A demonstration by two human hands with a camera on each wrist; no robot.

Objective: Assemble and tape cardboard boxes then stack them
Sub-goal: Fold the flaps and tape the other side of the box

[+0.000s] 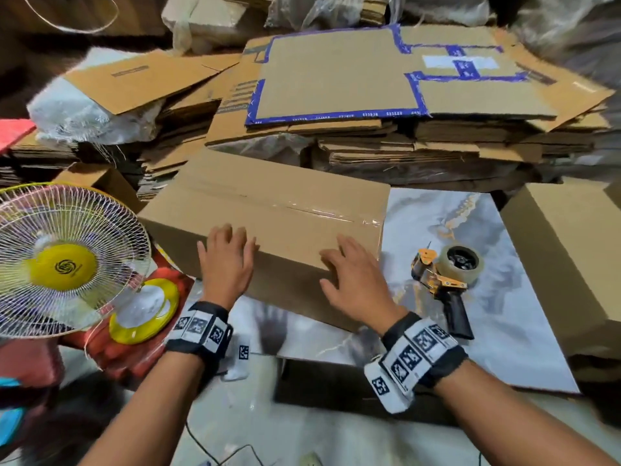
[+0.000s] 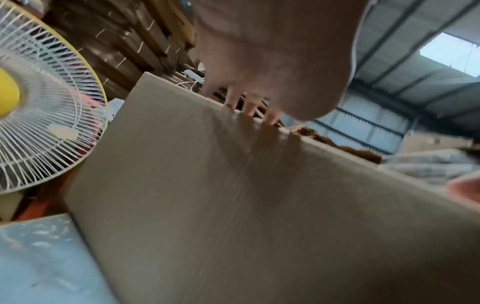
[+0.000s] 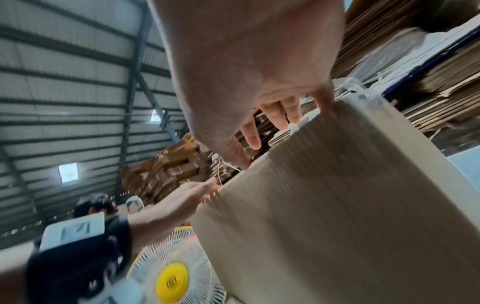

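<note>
Taped box (image 1: pixel 268 210) under left hand (image 1: pixel 225 260), right hand (image 1: pixel 356 280), fingers seemingly flat

The cardboard box (image 1: pixel 268 210) is plain tan, with a clear glossy tape strip (image 1: pixel 322 210) along its seam. The tabletop (image 1: pixel 487 264) is marbled grey-white with gold veins. The tape dispenser (image 1: pixel 443 280) is orange and black. The fan (image 1: pixel 64 260) has a white grille and yellow hub. Blue printed tape (image 1: pixel 336 116) edges a flattened carton (image 1: pixel 336 79).
</note>
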